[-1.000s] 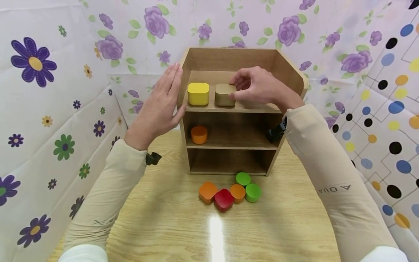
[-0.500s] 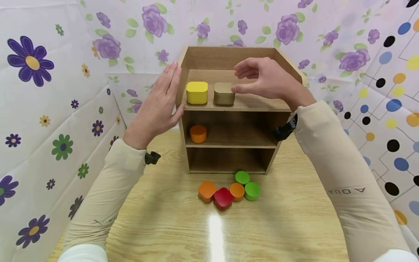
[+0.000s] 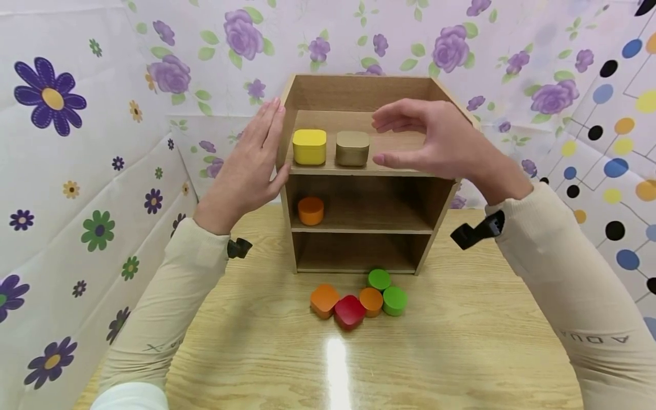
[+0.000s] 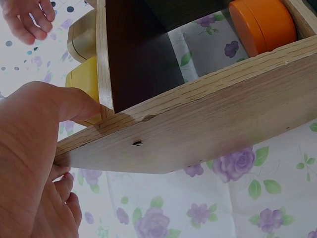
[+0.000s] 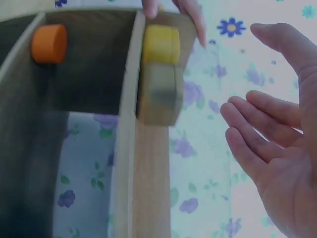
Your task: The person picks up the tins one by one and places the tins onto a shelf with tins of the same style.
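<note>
My left hand [image 3: 246,162] rests against the left side of the small wooden shelf [image 3: 361,230], fingers straight along the side panel. In the left wrist view its thumb touches the panel's front edge, beside a yellow rounded block [image 4: 84,82]. On the top shelf the yellow block [image 3: 310,147] stands to the left of a gold-brown rounded block [image 3: 352,148]. Just right of the gold-brown block, my right hand [image 3: 435,136] hovers with fingers and thumb spread apart. It holds nothing, and a gap to the gold-brown block [image 5: 161,94] shows in the right wrist view.
An orange round block [image 3: 311,211] stands at the left of the middle shelf. On the table [image 3: 246,341] before the shelf lie an orange rounded block [image 3: 324,300], a red one [image 3: 350,312], an orange round one [image 3: 371,302] and two green round ones [image 3: 395,300]. Patterned cloths [image 3: 205,34] surround the table.
My right hand has let go of the gold-brown block and drawn back to the right, its fingers spreading. The block stays in place, and my left hand has not moved.
</note>
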{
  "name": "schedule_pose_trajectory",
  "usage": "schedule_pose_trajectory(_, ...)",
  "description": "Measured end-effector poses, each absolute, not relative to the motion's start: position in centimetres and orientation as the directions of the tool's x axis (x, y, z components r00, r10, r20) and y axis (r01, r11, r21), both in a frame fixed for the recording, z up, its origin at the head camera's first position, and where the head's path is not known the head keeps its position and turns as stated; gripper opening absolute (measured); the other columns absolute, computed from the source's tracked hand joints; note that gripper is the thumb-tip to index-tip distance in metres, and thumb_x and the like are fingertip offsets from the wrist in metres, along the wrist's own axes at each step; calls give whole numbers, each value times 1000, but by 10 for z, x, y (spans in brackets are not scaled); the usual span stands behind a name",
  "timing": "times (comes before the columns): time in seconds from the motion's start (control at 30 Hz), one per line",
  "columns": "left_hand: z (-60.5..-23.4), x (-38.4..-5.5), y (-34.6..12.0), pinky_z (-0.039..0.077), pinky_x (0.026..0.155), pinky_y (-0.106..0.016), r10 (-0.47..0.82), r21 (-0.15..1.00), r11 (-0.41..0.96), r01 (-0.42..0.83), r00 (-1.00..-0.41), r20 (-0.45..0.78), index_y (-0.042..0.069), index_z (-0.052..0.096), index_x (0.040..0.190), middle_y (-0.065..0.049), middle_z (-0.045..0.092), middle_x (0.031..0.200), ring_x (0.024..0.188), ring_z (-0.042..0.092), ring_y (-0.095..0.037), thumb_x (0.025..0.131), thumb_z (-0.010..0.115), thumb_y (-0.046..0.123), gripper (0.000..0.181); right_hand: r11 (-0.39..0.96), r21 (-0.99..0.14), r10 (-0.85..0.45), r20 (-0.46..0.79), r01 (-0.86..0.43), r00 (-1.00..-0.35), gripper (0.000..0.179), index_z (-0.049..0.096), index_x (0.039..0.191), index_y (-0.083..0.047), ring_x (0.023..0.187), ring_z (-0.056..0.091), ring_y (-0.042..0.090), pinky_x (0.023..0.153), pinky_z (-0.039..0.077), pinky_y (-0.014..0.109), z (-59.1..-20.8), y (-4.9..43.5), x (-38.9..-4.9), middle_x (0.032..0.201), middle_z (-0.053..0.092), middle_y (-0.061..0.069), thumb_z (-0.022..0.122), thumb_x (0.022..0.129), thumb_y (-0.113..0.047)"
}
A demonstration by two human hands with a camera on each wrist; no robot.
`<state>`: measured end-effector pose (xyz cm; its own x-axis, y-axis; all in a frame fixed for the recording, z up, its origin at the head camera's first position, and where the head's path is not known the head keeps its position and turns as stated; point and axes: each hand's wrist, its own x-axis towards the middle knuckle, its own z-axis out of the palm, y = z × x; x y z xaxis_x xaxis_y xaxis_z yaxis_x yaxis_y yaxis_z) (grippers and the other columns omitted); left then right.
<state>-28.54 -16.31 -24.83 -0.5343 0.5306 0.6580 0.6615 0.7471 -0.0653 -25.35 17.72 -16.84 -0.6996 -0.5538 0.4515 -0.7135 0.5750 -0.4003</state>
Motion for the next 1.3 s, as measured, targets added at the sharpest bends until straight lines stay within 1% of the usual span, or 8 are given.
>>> schedule_pose_trajectory(0.13, -248, -286, -163, 10, 138, -43, 534, -68, 744, 665, -530, 658, -10, 15, 165, -27, 16, 175, 165, 15, -40, 99, 63, 12, 84, 508, -338, -601, 520, -793, -607, 54, 70, 133, -8, 121, 70, 18, 112, 50, 21, -189, 180, -245, 128, 75, 3, 89, 84, -16)
schedule_pose_trajectory(0.2, -248, -287, -163, 10, 138, -43, 537, -68, 740, 669, -527, 659, -10, 15, 165, -27, 16, 175, 164, 16, -40, 99, 62, 12, 84, 482, -311, -621, 538, -819, -570, 54, 71, 132, -8, 120, 70, 20, 110, 50, 17, -200, 182, -243, 126, 76, 4, 90, 82, -15)
schedule_pose_trajectory(0.4, -249, -287, -163, 11, 138, -44, 539, -70, 738, 671, -524, 659, -10, 16, 165, -27, 17, 175, 163, 18, -42, 99, 62, 12, 83, 425, -302, -663, 537, -853, -521, 58, 71, 131, -9, 118, 72, 20, 106, 52, 18, -238, 186, -235, 126, 76, 3, 93, 79, -18)
schedule_pose_trajectory(0.5, -248, -286, -163, 10, 138, -44, 541, -73, 738, 671, -523, 658, -10, 16, 164, -27, 17, 174, 163, 18, -42, 99, 62, 12, 83, 423, -312, -674, 519, -851, -526, 59, 70, 132, -11, 118, 71, 19, 106, 55, 25, -258, 188, -231, 127, 75, 2, 93, 79, -20)
schedule_pose_trajectory(0.7, -247, -286, -164, 11, 138, -44, 544, -82, 738, 670, -518, 660, -11, 17, 164, -29, 18, 174, 163, 18, -42, 99, 63, 12, 83, 440, -363, -689, 450, -821, -568, 60, 67, 135, -11, 122, 70, 21, 106, 58, 42, -301, 191, -226, 132, 73, 2, 91, 82, -24)
schedule_pose_trajectory(1.0, -247, -285, -164, 11, 138, -44, 545, -83, 737, 671, -518, 659, -11, 16, 164, -28, 18, 174, 164, 17, -42, 98, 63, 11, 84, 506, -450, -699, 287, -736, -655, 61, 66, 138, -12, 124, 69, 20, 108, 57, 46, -362, 196, -228, 136, 71, 0, 88, 85, -31)
schedule_pose_trajectory(1.17, -246, -285, -163, 10, 138, -44, 547, -83, 734, 674, -515, 660, -11, 16, 164, -28, 18, 174, 164, 17, -41, 98, 63, 11, 83, 508, -485, -726, 203, -711, -657, 63, 64, 141, -11, 128, 67, 20, 110, 56, 46, -390, 194, -229, 139, 69, 1, 87, 87, -36)
schedule_pose_trajectory(1.3, -246, -285, -163, 11, 138, -44, 547, -83, 733, 675, -513, 661, -11, 17, 164, -28, 18, 174, 164, 17, -41, 98, 62, 11, 83, 496, -513, -749, 155, -700, -644, 64, 64, 141, -8, 126, 68, 23, 108, 57, 50, -410, 190, -228, 140, 68, 5, 85, 88, -37)
